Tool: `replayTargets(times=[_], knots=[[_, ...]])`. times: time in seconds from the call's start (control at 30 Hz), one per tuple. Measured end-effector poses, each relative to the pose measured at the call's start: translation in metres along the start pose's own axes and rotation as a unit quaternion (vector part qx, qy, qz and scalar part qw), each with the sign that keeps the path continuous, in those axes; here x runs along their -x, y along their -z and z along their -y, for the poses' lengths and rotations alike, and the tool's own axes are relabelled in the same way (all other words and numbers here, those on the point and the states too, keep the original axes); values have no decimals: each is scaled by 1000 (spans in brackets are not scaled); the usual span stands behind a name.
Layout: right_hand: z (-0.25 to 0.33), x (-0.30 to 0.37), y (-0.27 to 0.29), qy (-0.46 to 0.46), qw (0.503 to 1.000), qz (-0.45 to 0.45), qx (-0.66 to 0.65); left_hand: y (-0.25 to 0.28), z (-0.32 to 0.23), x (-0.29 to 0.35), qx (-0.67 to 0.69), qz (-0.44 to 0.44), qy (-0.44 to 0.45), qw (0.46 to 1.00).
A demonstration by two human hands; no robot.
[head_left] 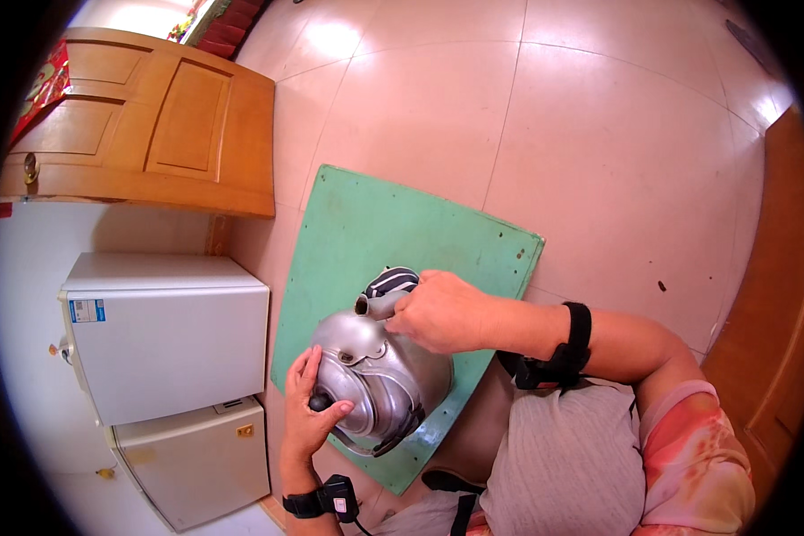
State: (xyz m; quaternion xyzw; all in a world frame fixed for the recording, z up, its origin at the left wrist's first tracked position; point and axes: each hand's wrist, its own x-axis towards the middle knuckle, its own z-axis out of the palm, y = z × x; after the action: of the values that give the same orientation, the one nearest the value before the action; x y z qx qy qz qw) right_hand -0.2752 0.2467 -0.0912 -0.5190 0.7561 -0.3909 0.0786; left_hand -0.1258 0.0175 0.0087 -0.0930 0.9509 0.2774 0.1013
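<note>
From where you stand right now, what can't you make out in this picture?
All in the head view:
Kettle: its inside, hidden by the lid and walls.
Right hand's grip: its fingertips and anything they hold, hidden by the back of the hand.
Striped cloth: its near part, hidden by the spout and right hand.
Label: print too small.
Red decoration: cut off by the dark rim.

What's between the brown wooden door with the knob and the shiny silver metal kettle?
In the head view: a strip of pink tiled floor, then the flat green tabletop.
</note>
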Motion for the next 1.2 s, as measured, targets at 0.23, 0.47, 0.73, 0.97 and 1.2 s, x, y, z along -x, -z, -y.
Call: replayTargets(times=[0.23,0.47,0.73,0.97,1.2], knots=[[-1,-1,-3,-29,999,7,-16,0,0,0,3,-1,5,1000],[-4,3,-8,-15,998,-38,-45,0,0,0,-8,9,4,1000],[-8,1,-12,-47,997,-34,-42,2,3,-2,-6,16,-3,1000],[-5,4,-27,-10,995,-99,6,6,10,-5,-7,22,-2,1000],[-6,9,-31,15,991,-133,-6,7,10,-6,-17,25,-12,999]])
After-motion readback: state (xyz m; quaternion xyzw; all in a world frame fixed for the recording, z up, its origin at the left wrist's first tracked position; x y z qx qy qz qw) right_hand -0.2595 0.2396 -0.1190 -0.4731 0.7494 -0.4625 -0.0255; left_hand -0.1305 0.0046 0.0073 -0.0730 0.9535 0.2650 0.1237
